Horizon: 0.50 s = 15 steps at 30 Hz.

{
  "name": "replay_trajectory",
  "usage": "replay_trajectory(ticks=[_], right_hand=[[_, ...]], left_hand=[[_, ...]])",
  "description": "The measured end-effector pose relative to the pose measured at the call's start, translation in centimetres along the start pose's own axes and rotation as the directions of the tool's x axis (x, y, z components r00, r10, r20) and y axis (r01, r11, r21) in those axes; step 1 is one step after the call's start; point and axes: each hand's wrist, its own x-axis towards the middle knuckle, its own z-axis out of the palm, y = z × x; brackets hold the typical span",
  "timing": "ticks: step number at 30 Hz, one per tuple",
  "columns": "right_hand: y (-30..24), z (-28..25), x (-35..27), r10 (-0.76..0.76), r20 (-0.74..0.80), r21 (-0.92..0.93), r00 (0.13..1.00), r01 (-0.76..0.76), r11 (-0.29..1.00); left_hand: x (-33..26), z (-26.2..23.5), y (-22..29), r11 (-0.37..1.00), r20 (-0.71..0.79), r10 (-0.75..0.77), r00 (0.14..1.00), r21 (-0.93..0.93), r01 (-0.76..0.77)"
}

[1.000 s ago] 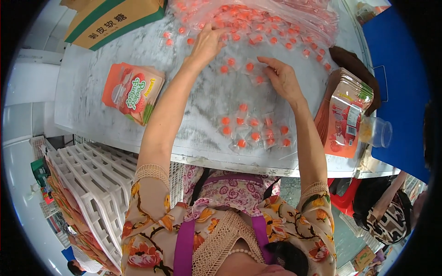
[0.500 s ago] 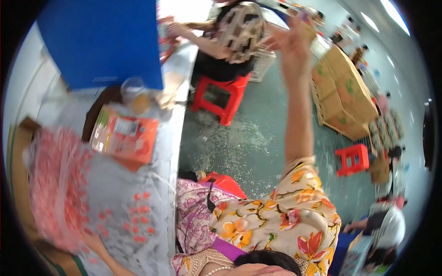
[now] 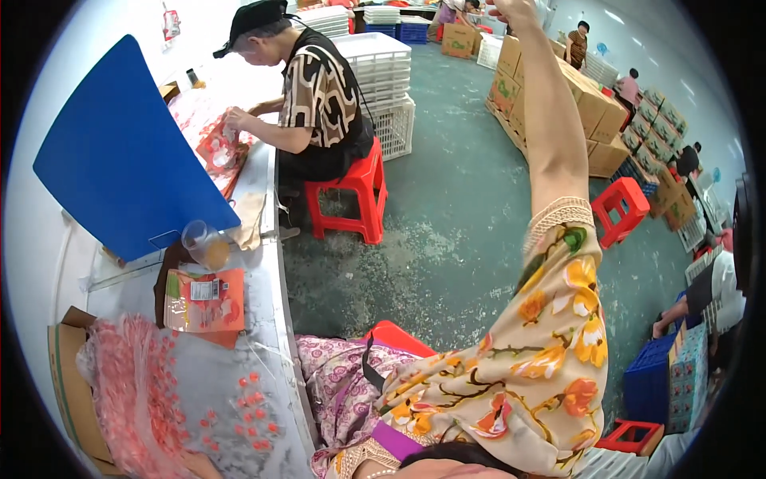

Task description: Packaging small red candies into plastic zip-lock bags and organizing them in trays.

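My right arm, in a floral short sleeve, stretches up and away over the floor. My right hand [image 3: 517, 9] is cut by the top edge, so its fingers hardly show. At the lower edge only a bit of my left hand [image 3: 199, 465] shows, beside a clear plastic bag [image 3: 132, 375] full of small red-wrapped pieces; its fingers are hidden. Loose red pieces [image 3: 254, 399] lie scattered on the grey-white table [image 3: 275, 339]. Beyond them is a stack of flat orange-red pouches [image 3: 206, 299], with a clear plastic cup [image 3: 206, 245] farther off.
A blue board [image 3: 132, 160] stands across the table. Behind it a co-worker [image 3: 319, 96] on a red stool [image 3: 355, 195] handles a red pouch. A cardboard box [image 3: 72, 391] edges the bag. Stacked cartons [image 3: 590, 104], another red stool [image 3: 621, 209] and white crates [image 3: 391, 124] stand on the floor.
The view has tilted up and steadied, so the table things sit lower in it. My right hand has gone up to the top edge; my left hand has slipped mostly below the lower edge.
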Motion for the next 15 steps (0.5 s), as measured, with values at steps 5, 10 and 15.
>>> replay_trajectory(ticks=[5, 10, 15], right_hand=[[2.4, -2.2, -0.6, -0.041, 0.289, 0.367, 0.957, -0.071, 0.927], [-0.1, -6.9, 6.2, 0.219, 0.473, 0.113, 0.853, -0.305, 0.946], [0.3, -14.1, 13.6, -0.169, 0.777, 0.073, 0.607, 0.180, 0.981]], left_hand=[[0.4, -1.3, 0.0, 0.927, 0.222, -0.078, 0.972, -0.343, 0.153], [0.7, -1.1, -0.8, 0.991, -0.144, 0.021, 0.989, -0.129, -0.040], [2.2, -5.8, 4.3, 0.945, 0.362, -0.065, 0.930, -0.276, 0.174]])
